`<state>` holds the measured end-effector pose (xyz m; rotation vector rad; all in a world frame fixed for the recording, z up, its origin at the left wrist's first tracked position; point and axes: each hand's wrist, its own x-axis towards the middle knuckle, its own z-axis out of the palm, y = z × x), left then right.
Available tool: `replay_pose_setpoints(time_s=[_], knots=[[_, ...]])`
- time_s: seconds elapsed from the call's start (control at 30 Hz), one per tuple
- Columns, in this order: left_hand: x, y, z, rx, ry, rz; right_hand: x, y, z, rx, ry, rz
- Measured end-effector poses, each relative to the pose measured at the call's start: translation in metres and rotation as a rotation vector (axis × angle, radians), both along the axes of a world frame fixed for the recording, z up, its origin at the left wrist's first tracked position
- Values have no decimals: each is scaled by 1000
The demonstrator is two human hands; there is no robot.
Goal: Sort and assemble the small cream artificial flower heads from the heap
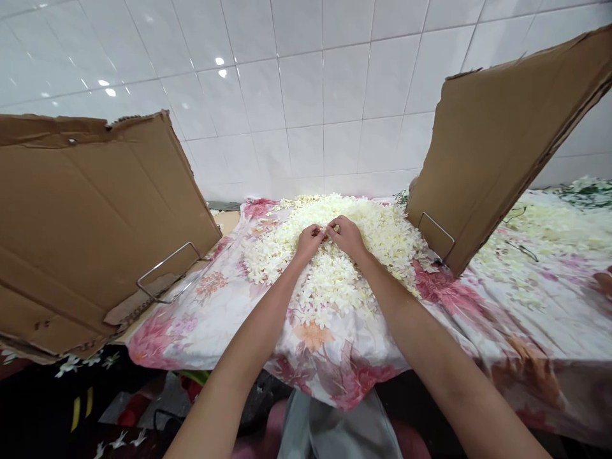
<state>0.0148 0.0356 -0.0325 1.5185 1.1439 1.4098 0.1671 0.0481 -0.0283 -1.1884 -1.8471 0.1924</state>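
A broad heap of small white and pale yellow flowers (329, 280) lies on a table covered with a floral cloth (186, 325). Over the middle of the heap, my left hand (311, 240) and my right hand (345, 236) meet at the fingertips. The fingers of both are closed in a pinch. Whatever they hold is too small to make out against the flowers.
Upright cardboard sheets stand at the left (90, 217) and right (497, 140), by metal wire stands. White tiles (301, 89) rise behind. More flowers (564, 223) lie on the right table, where part of another person's hand (603, 284) shows.
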Motion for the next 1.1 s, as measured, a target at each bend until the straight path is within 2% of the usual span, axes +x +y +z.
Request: replay_pose_setpoints(time_s=[0.2,0.37,0.53,0.63,0.77,0.93,1.1], knots=[[-2,2,-2,43,20,0,0,-2,2,18,5,4],[-2,0,1,15,-2,70,-4,-5,3,16,-18,21],[-2,-1,1,-12,-61,53,-5,-1,0,1,27,45],[-3,0,0,-3,-29,43,-4,0,1,-56,131,86],[-5,1,-1,43,67,54,-2,0,4,-177,253,218],[-4,-3,0,49,59,48,-1,4,2,-285,507,326],[-2,-4,2,41,-15,17,5,14,-1,-322,757,258]])
